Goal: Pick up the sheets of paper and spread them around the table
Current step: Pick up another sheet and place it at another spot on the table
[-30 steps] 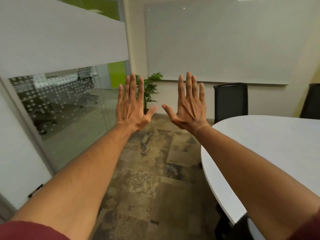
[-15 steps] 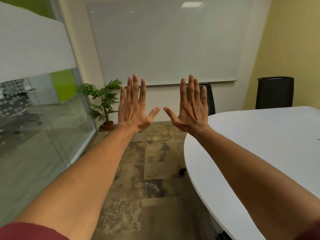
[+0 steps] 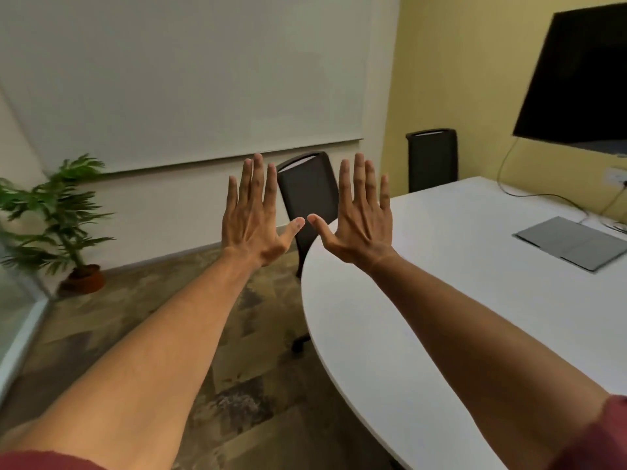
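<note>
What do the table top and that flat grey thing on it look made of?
Table: smooth white laminate, probably; matte, even colour, soft sheen, no grain. Grey thing: flat, with a thin edge and a crease, maybe a card or plastic folder holding paper; the blur leaves it open.

Both bare forearms reach straight forward, raised, backs of the hands toward the camera. The left hand (image 3: 252, 218) and right hand (image 3: 361, 220) are spread flat, fingers (image 3: 359, 178) pointing up, holding nothing. Thumb tips nearly meet.
</note>
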The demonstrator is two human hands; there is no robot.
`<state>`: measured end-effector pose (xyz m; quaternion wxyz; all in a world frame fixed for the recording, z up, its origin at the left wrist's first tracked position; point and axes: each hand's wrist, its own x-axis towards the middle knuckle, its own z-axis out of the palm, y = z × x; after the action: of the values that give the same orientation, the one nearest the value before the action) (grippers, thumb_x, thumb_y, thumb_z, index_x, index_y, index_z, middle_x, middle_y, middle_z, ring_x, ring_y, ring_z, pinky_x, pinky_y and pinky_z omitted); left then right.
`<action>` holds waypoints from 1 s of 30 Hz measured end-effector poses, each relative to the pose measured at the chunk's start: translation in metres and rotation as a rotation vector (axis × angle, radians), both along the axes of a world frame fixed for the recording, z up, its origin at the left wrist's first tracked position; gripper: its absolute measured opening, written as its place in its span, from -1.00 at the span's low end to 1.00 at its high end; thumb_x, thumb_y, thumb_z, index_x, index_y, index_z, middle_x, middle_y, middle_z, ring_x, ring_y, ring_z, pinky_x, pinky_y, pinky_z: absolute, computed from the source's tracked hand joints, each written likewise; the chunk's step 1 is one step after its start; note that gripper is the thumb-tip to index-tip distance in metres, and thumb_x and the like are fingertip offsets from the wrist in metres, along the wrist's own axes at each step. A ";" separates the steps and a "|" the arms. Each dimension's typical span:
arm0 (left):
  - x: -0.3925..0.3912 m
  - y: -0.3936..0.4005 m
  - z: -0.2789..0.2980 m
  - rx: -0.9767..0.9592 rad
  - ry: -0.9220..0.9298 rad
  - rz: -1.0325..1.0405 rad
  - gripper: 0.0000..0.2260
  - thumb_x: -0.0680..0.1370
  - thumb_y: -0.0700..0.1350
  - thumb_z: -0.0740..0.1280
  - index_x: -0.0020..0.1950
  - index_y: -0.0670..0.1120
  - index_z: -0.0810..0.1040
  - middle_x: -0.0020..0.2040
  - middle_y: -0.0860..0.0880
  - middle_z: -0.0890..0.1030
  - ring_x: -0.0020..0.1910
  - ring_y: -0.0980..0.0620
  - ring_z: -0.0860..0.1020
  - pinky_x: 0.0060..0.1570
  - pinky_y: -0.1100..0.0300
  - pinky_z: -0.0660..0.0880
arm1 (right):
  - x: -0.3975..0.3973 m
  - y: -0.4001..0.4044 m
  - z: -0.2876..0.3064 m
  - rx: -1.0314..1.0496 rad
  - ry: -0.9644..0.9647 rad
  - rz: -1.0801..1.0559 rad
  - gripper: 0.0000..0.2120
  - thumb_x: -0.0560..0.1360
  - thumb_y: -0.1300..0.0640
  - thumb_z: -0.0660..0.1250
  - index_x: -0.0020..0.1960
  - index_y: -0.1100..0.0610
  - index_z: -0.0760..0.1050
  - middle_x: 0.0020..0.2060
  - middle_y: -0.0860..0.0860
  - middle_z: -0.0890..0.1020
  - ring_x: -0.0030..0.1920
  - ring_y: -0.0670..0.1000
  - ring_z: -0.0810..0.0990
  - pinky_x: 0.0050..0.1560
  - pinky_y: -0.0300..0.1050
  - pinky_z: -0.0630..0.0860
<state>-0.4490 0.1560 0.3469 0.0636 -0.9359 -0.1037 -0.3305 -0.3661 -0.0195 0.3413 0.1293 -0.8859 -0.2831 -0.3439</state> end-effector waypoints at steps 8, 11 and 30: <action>0.128 0.026 -0.017 -0.011 0.031 -0.327 -0.09 0.49 0.42 -0.09 0.60 -0.18 -0.23 0.61 -0.19 -0.21 0.59 -0.14 -0.22 0.54 -0.13 -0.21 | 0.073 0.015 -0.018 -0.025 0.042 -0.340 -0.01 0.46 -0.47 -0.02 0.60 0.17 -0.21 0.59 0.18 -0.17 0.58 0.17 -0.22 0.54 0.21 -0.18; 0.170 0.030 -0.023 0.005 0.045 -0.440 -0.10 0.50 0.42 -0.06 0.58 -0.15 -0.29 0.61 -0.18 -0.23 0.59 -0.13 -0.24 0.53 -0.10 -0.25 | 0.088 0.015 -0.023 -0.025 0.066 -0.452 -0.02 0.46 -0.47 -0.02 0.60 0.17 -0.19 0.59 0.18 -0.17 0.58 0.18 -0.21 0.54 0.23 -0.16; 0.347 -0.074 -0.116 0.040 0.298 -0.865 -0.14 0.50 0.42 -0.15 0.58 -0.11 -0.33 0.59 -0.15 -0.32 0.57 -0.12 -0.31 0.53 -0.14 -0.21 | 0.178 -0.076 -0.102 -0.033 0.251 -0.908 -0.05 0.48 -0.42 -0.01 0.60 0.16 -0.23 0.59 0.18 -0.18 0.58 0.17 -0.21 0.54 0.23 -0.14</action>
<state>-0.1019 0.0824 0.2311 -0.0479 -0.9291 0.3136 -0.1904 -0.1886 -0.0957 0.2397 -0.0153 -0.9568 0.1455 -0.2513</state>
